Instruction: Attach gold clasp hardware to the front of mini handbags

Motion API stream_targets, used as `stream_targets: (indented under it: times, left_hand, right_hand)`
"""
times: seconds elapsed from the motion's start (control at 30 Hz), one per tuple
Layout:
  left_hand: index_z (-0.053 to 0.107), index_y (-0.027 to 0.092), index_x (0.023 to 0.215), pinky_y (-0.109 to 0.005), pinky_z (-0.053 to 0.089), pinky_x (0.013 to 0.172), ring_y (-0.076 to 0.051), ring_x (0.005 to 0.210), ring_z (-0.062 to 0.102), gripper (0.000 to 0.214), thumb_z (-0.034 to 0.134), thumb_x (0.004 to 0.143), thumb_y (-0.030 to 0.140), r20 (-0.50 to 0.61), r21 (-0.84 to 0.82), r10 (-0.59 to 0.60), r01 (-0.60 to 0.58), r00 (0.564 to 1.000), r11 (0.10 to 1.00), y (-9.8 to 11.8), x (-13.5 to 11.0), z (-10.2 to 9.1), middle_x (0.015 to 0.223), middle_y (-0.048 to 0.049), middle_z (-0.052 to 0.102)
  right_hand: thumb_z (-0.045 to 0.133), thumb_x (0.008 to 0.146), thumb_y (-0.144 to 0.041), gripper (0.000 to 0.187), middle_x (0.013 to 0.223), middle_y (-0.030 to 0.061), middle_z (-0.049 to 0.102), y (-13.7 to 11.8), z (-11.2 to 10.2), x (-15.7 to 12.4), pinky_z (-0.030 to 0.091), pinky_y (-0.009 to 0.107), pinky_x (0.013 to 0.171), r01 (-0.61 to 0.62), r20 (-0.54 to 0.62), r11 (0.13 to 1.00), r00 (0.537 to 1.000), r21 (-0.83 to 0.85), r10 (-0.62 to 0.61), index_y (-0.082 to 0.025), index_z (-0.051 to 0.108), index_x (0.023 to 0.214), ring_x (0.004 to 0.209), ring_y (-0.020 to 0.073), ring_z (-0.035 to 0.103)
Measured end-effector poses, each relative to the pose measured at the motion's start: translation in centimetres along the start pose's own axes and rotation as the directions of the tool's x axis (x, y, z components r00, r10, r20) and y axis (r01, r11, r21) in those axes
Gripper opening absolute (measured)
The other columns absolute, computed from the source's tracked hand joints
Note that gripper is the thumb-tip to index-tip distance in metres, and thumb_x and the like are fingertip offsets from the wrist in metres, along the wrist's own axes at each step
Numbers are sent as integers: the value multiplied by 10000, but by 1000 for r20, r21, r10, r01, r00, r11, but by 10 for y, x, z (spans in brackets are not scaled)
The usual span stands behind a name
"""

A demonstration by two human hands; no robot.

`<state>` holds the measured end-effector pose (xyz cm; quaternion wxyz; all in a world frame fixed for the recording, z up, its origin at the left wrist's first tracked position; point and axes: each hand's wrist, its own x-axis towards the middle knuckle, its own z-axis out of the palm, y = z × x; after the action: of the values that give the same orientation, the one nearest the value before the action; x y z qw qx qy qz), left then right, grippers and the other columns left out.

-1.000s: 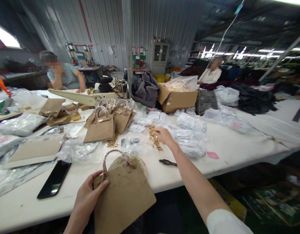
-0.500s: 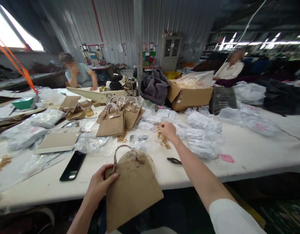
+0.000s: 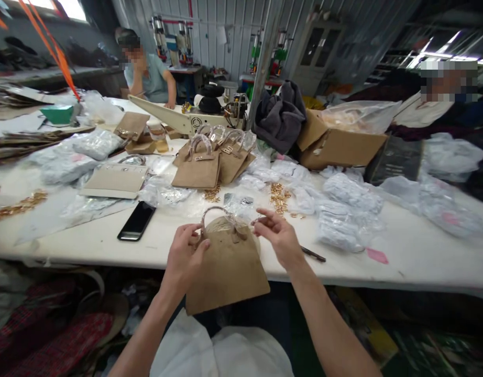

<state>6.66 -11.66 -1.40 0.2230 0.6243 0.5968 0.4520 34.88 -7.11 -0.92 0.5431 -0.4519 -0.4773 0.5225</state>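
A flat brown handbag [image 3: 229, 267] leans over the table's front edge, its looped handle upright. My left hand [image 3: 186, 251] is closed on it at the left foot of the handle, thumb in front. Beside the bag's upper right corner, my right hand [image 3: 278, 235] has thumb and fingertips pinched together; a tiny bit at the tips is too small to name. Behind it lies a pile of small gold metal fittings [image 3: 280, 198]. Further back, several brown handbags [image 3: 198, 168] with wrapped handles and metal clasps stand together. Pliers [image 3: 313, 254], partly hidden by my right wrist, lie on the table.
A black phone [image 3: 136, 221] lies left of the bag, near a beige bag panel [image 3: 116, 180]. Plastic-wrapped bundles [image 3: 343, 209] fill the right side. A cardboard box [image 3: 343, 149] and a machine [image 3: 202, 119] stand behind. Across the table sits a person [image 3: 155, 78].
My right hand has come back from the gold fittings to the bag's upper right corner. The bag has been raised somewhat, still in my left hand. The view has shifted.
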Motion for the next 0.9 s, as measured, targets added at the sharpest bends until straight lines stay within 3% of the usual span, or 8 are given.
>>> stream_targets:
  times: [0.1, 0.2, 0.37, 0.47, 0.57, 0.67, 0.77, 0.9]
  left_hand:
    - [696, 225, 1321, -558, 491, 1129, -354, 1299, 591, 345, 716, 978, 253, -23, 137, 174, -169, 984, 976, 32, -9, 0, 1387, -145, 595]
    - [684, 245, 1361, -631, 436, 1168, -401, 1384, 535, 376, 715, 988, 207, -36, 201, 236, -224, 971, 954, 51, -21, 1, 1475, -162, 569]
    - [699, 244, 1369, -428, 596, 1005, -289, 1200, 663, 387, 710, 986, 192, 115, -261, 188, -153, 976, 953, 58, -42, 13, 1331, -120, 653]
    - [742, 237, 1329, -369, 612, 949, -251, 1117, 701, 339, 650, 1013, 157, 69, -327, 141, -111, 988, 938, 56, -50, 24, 1268, -103, 687]
    - [784, 232, 1270, -339, 613, 942, -232, 1101, 725, 337, 591, 1026, 103, 28, -340, 144, -126, 989, 932, 48, -49, 33, 1215, -88, 741]
    - [808, 235, 1232, -347, 624, 979, -235, 1126, 748, 333, 615, 1007, 83, 78, -376, 134, -95, 988, 922, 37, -42, 38, 1228, -72, 788]
    - [792, 248, 1290, -370, 629, 1011, -246, 1142, 768, 404, 631, 975, 52, 154, -340, 132, -72, 979, 938, 30, -37, 39, 1260, -56, 807]
    - [683, 236, 1461, -369, 642, 965, -258, 1108, 784, 625, 628, 893, -19, 182, -266, 85, -34, 980, 963, 37, -32, 34, 1251, -65, 812]
  right_hand:
    - [928, 878, -471, 551, 1028, 60, 792, 3, 43, -40, 619, 366, 813, -153, 117, 976, 984, 156, 135, -246, 733, 1342, 851, 217, 737]
    - [943, 868, -483, 458, 1069, 66, 802, 6, 65, -57, 624, 328, 803, -270, 158, 896, 961, 354, 227, -254, 722, 1198, 884, 209, 756]
    - [944, 866, -515, 367, 1060, 39, 787, 9, 79, -68, 629, 269, 745, -335, 197, 814, 942, 475, 273, -249, 741, 1017, 895, 187, 744]
    - [971, 848, -481, 333, 935, 8, 753, 16, 86, -74, 610, 218, 665, -305, 147, 828, 952, 471, 267, -239, 754, 918, 778, 142, 696]
    - [997, 822, -447, 333, 956, 5, 756, 26, 89, -78, 638, 216, 776, -212, 23, 850, 973, 482, 229, -227, 783, 951, 814, 130, 700]
    - [987, 822, -464, 372, 1057, 31, 781, 32, 87, -80, 659, 295, 897, -137, -69, 904, 981, 404, 180, -225, 806, 1042, 936, 178, 736]
    - [945, 874, -429, 362, 1149, 57, 789, 28, 79, -81, 639, 359, 1004, -64, -39, 973, 996, 223, 75, -232, 813, 1149, 1064, 230, 749]
    - [916, 902, -361, 277, 1167, 69, 784, 16, 68, -80, 621, 386, 1043, 46, 86, 999, 995, 29, -48, -228, 833, 1131, 1110, 269, 756]
